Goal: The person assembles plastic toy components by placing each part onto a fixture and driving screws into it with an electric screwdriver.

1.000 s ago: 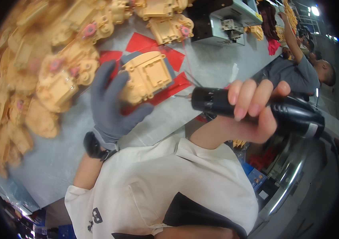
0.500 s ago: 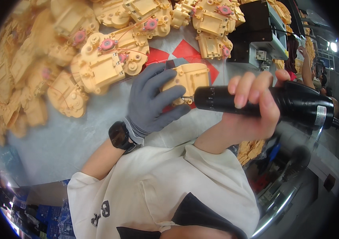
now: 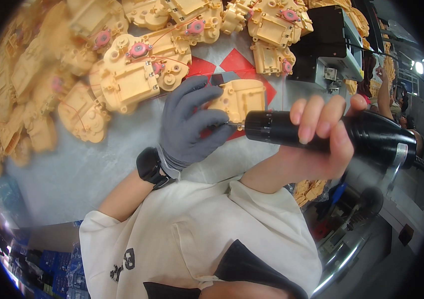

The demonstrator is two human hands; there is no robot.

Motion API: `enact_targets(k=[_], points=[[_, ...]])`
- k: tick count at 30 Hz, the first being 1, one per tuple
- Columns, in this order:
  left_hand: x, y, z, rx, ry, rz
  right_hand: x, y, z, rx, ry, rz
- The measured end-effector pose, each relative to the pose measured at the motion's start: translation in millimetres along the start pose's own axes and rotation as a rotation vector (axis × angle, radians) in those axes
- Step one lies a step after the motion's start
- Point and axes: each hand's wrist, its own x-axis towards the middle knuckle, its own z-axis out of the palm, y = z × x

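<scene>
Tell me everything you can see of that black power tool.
The black power tool is thick, rounded, apparently plastic, with a ringed front collar, pale label and rear cord. Gripped in the bare right hand, it lies sideways. Its thin metal bit points left toward the yellow casing, close to the gloved left hand; contact is unclear.

Black box (image 3: 321, 42) on grey tabletop (image 3: 92, 169)

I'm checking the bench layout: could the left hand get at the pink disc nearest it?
Probably yes: the pink disc shows plainly among the yellow parts, and nothing seems to block the left hand, though it would likely have to leave the part by the driver.
</scene>
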Motion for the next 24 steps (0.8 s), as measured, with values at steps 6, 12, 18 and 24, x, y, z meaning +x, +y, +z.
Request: enact_targets(k=[6, 12, 18, 24], points=[[-1.1, -0.2, 1.2, 0.005, 0.014, 0.002, 0.6, -0.3, 0.4, 0.0, 0.02, 0.004], [-1.6, -0.5, 2.1, 0.007, 0.022, 0.009, 0.4, -0.7, 0.3, -0.006, 0.024, -0.004], [-1.2, 0.1, 2.5, 0.022, 0.023, 0.02, -0.4, 0.2, 0.0, 0.047, 0.117, -0.01], [-1.0, -0.2, 2.4, 0.017, 0.018, 0.024, -0.2, -0.2, -1.0, 0.035, 0.13, -0.012]])
